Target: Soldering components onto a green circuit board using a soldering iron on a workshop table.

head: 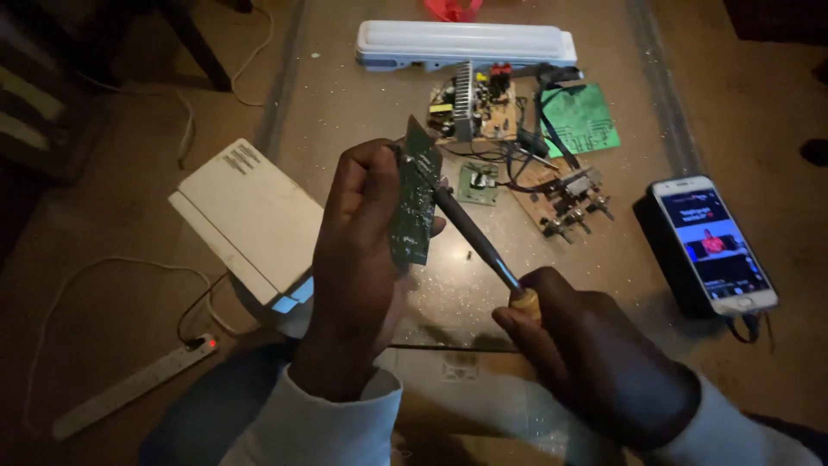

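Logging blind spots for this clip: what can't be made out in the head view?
- Tip of the soldering iron: hidden behind the green circuit board held edge-on in the left hand.
- That board's faces: turned sideways, parts too dark to tell.
- Right hand: covers most of the iron's handle.
- Red object: cut off by the top edge.
- Power strip: its sockets are lost in shadow.

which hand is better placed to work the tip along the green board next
Right, probably. The right hand grips the soldering iron by its handle, tip against the green circuit board. The left hand is clamped around that board, holding it upright.
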